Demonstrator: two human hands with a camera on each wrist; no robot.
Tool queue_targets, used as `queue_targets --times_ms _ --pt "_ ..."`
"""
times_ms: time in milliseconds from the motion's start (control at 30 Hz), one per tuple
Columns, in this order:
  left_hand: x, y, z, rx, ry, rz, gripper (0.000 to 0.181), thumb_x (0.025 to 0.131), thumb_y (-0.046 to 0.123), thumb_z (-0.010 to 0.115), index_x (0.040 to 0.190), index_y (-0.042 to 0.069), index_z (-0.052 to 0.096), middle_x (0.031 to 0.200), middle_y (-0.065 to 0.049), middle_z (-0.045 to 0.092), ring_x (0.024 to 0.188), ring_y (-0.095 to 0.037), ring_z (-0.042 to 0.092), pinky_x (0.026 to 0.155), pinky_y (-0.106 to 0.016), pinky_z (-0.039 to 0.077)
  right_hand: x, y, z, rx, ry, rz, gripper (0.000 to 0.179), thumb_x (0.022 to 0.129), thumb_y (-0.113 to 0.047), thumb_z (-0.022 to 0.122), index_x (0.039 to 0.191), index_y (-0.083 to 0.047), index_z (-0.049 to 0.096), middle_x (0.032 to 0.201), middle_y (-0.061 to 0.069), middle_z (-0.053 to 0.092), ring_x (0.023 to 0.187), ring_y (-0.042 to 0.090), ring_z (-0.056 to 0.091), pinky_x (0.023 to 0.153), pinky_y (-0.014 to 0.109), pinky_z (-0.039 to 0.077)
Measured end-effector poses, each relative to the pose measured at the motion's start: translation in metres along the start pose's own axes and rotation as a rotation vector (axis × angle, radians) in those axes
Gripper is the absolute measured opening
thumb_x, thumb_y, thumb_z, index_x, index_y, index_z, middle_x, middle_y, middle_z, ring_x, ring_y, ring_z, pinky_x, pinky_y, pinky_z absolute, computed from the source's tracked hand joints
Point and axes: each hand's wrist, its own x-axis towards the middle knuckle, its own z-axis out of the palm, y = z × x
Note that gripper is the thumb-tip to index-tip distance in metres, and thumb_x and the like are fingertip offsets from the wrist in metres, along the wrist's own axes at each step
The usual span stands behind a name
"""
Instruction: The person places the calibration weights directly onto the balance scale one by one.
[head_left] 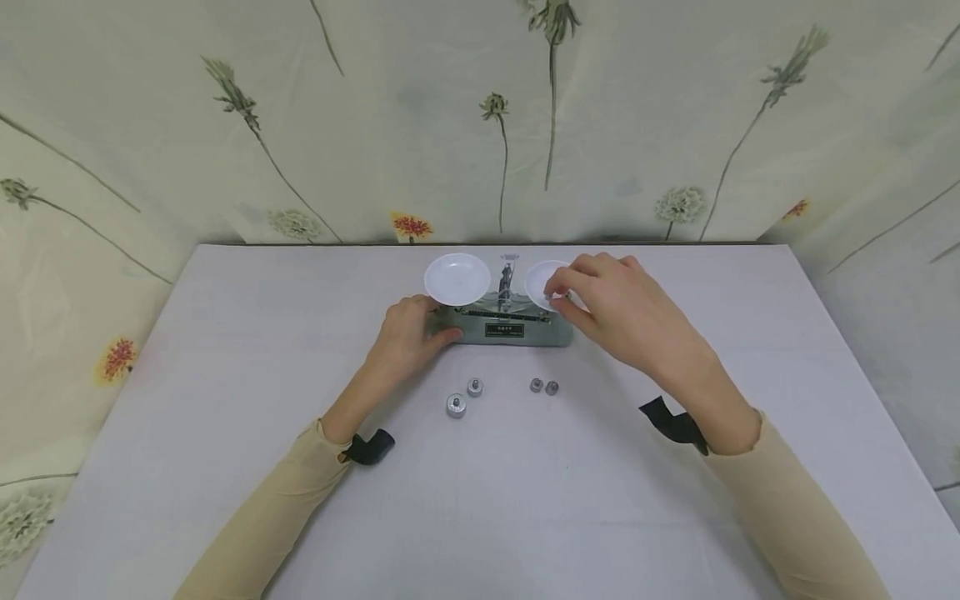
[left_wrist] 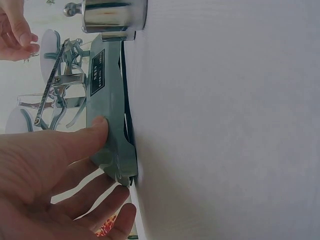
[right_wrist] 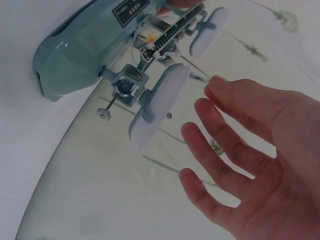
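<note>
The half-open left hand grips the scale; the right hand, fingertips together, pinches a tiny piece by a pan; weights lie between.

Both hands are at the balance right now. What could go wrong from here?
The right hand seems to pinch a small metal piece close to the right pan; a slip could drop it or jolt the pan.

The left hand grips one end of the balance base; a twitch might shift it.

Four metal weights stand loose in front; a withdrawing hand could knock them over.
</note>
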Motion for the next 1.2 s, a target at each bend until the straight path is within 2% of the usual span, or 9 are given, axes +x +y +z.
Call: queue_targets --times_ms 200,367,500,767,1000,1200 --pt "0.002 -0.001 0.000 0.001 0.004 -0.005 0.050 0.092 0.025 0.087 0.130 -0.003 0.072 0.127 -0.023 0.078 0.126 -0.040 0.071 0.111 -0.053 0.055 -0.004 -0.008 -0.004 0.027 -0.020 -0.060 0.012 0.099 -0.012 0.078 0.110 -0.014 0.076 0.103 0.004 0.077 0.090 0.024 0.069 0.092 0.050 0.053" --pt "0.001 -0.001 0.000 0.003 0.004 -0.005 0.050 0.092 0.024 0.086 0.130 -0.004 0.071 0.126 -0.023 0.077 0.125 -0.040 0.071 0.111 -0.053 0.055 -0.010 -0.012 0.001 0.054 -0.070 -0.168 0.013 0.098 -0.011 0.079 0.109 -0.014 0.075 0.096 -0.001 0.074 0.074 0.013 0.065 0.080 0.039 0.052" --pt "0.000 0.000 -0.001 0.002 -0.007 -0.022 0.049 0.093 0.024 0.086 0.130 -0.004 0.071 0.128 -0.023 0.077 0.127 -0.041 0.070 0.113 -0.054 0.054 -0.014 -0.014 0.008 0.061 -0.132 -0.221 0.015 0.097 -0.014 0.081 0.111 -0.016 0.075 0.096 -0.004 0.073 0.070 0.006 0.062 0.078 0.037 0.055" --pt "0.000 0.000 -0.001 0.009 -0.011 -0.019 0.048 0.093 0.025 0.085 0.129 -0.003 0.072 0.127 -0.023 0.077 0.126 -0.040 0.070 0.112 -0.054 0.055 -0.018 -0.017 0.016 0.050 -0.191 -0.219 0.020 0.095 -0.015 0.083 0.113 -0.019 0.075 0.100 -0.006 0.076 0.076 0.007 0.065 0.085 0.042 0.060" --pt "0.001 -0.001 0.001 -0.003 -0.005 -0.012 0.048 0.092 0.024 0.086 0.129 -0.003 0.072 0.126 -0.023 0.077 0.126 -0.041 0.070 0.112 -0.054 0.055 -0.022 -0.016 0.020 0.057 -0.205 -0.211 0.021 0.096 -0.014 0.082 0.114 -0.020 0.074 0.098 -0.004 0.074 0.067 0.004 0.059 0.079 0.035 0.059" --pt "0.000 0.000 0.000 0.005 -0.003 -0.007 0.048 0.092 0.024 0.086 0.128 -0.004 0.072 0.125 -0.024 0.078 0.125 -0.041 0.071 0.111 -0.054 0.055 -0.025 -0.016 0.027 0.029 -0.221 -0.204 0.019 0.096 -0.015 0.082 0.114 -0.018 0.075 0.095 -0.004 0.073 0.069 0.006 0.062 0.081 0.039 0.058"
